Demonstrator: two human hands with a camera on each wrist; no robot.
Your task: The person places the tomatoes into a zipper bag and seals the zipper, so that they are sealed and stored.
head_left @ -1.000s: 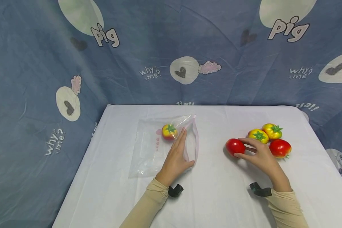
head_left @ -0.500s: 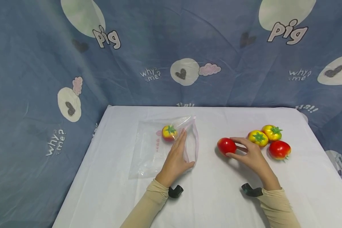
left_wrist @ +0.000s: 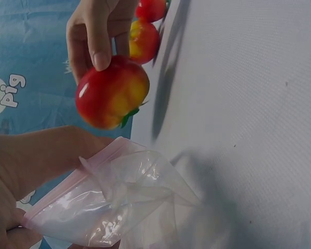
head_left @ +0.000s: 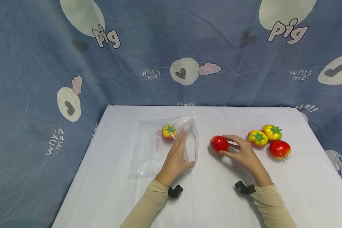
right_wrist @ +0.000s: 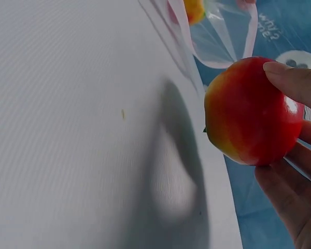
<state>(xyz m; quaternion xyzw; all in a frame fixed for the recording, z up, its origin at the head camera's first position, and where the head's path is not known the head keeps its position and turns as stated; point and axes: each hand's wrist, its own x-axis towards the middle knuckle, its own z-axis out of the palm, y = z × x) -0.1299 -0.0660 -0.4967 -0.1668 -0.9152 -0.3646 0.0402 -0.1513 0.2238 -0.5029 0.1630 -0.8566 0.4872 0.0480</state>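
Observation:
My right hand (head_left: 242, 155) holds a red tomato (head_left: 218, 144) between thumb and fingers, above the white table. In the left wrist view this tomato (left_wrist: 113, 93) shows a yellow underside and a green calyx pointing down. My left hand (head_left: 174, 158) lies at the mouth of a clear plastic zip bag (head_left: 145, 152), its fingers straight and its thumb spread toward the bag's near corner. The pink-edged mouth (left_wrist: 67, 187) is spread apart, facing right. A yellow-red tomato (head_left: 169, 132) with a green calyx lies inside the bag.
Two yellow tomatoes (head_left: 257, 138) and a red tomato (head_left: 279, 149) sit together on the right of the white table (head_left: 211, 202). Behind the table hangs a blue printed cloth (head_left: 148, 38). Black wrist mounts (head_left: 175, 191) stick out from both sleeves.
My right hand has carried the red tomato left, away from the other tomatoes and toward the bag. My left hand and the bag have stayed put.

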